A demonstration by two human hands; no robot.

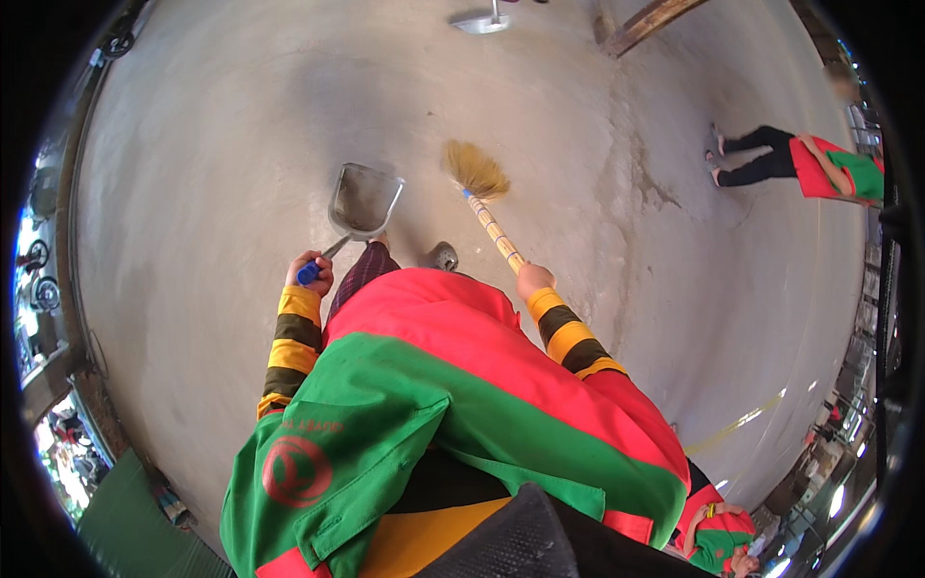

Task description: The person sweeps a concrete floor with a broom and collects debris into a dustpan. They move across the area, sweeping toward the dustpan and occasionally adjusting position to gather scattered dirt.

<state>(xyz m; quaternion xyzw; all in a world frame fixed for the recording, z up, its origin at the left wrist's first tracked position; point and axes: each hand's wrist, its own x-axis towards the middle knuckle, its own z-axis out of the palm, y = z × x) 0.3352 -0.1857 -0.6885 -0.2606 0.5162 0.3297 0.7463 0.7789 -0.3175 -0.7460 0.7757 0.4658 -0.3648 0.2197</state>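
Note:
My left hand [313, 274] is closed round the blue-ended handle of a grey metal dustpan [338, 207], which hangs ahead of my left leg with its wide mouth pointing away from me. A thin layer of dust or dirt seems to lie in its pan. In my right hand [535, 279], fingers wrapped, is the banded handle of a broom [496, 233]. Its straw-coloured bristles [475, 170] fan out at the far end, to the right of the dustpan and apart from it. Whether they touch the floor I cannot tell.
Around me stretches a grey concrete floor [241, 144] with a crack on the right. Another dustpan [482, 22] is at the far edge, near a wooden post [650, 24]. One person [809, 166] stands at right, another [718, 535] at lower right. A green sheet [135, 520] lies lower left.

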